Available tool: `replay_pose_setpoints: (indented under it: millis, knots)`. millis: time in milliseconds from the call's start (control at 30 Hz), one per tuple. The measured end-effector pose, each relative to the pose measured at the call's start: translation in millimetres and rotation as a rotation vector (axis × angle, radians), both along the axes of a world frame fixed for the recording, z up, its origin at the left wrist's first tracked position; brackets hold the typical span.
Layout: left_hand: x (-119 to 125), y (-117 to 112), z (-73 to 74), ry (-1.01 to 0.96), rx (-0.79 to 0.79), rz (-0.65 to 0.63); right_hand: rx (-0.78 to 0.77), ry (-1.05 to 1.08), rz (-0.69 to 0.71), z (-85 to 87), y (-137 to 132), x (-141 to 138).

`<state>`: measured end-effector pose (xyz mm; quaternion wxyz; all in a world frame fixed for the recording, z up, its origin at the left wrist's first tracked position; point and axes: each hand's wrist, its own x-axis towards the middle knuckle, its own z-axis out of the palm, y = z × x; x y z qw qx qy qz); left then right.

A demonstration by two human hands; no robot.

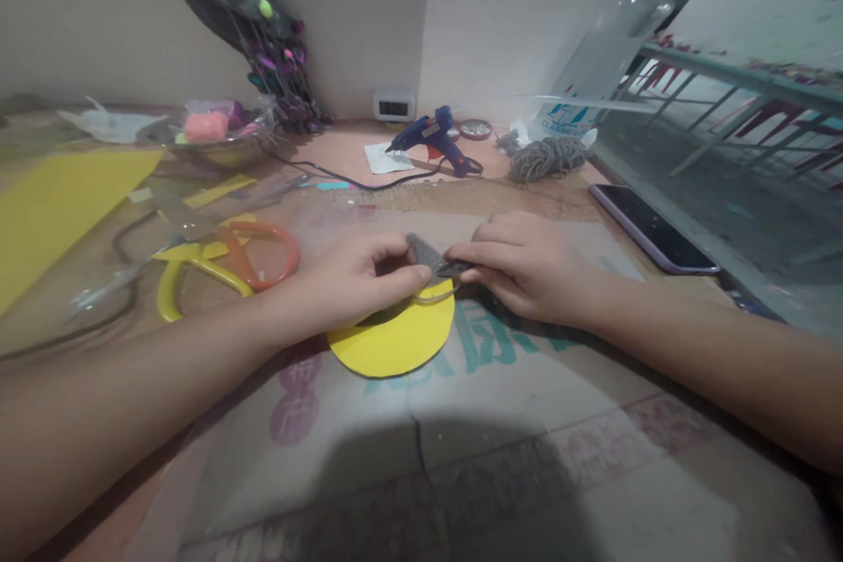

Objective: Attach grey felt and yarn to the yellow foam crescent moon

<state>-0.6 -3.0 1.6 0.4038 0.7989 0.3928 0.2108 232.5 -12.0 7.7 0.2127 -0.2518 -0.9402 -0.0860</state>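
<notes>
My left hand [356, 281] and my right hand [520, 268] meet over a yellow paper disc [395, 338] lying on a flattened cardboard sheet [500, 421]. Both pinch a small grey strip [431, 259], like a piece of cord or felt, between thumb and fingers. The left hand holds its left end, the right hand its right end. The strip sits just above the disc's far edge. The fingers hide part of it.
Orange-and-yellow scissors [224, 268] lie to the left, beside yellow paper [59, 202]. A blue glue gun [435, 140] with its black cable, a grey cord bundle [546, 158] and a phone [652, 228] lie beyond. A bowl of bits [211, 127] stands at back left.
</notes>
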Motion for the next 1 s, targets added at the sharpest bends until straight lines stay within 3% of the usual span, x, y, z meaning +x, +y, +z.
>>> replay_pose_setpoints:
  millis: [333,600,1000]
  knots:
    - [0.0,0.7,-0.3,-0.028,-0.014,-0.002,0.050,0.018,-0.005,-1.3,0.8,-1.1]
    - [0.4,-0.5,-1.1,-0.066,-0.101,0.019,-0.079,0.094,-0.092,-2.1,-0.7,1.4]
    - [0.6,0.3,-1.1,-0.028,-0.035,0.018,0.020,0.079,-0.039,-4.8,1.9,0.2]
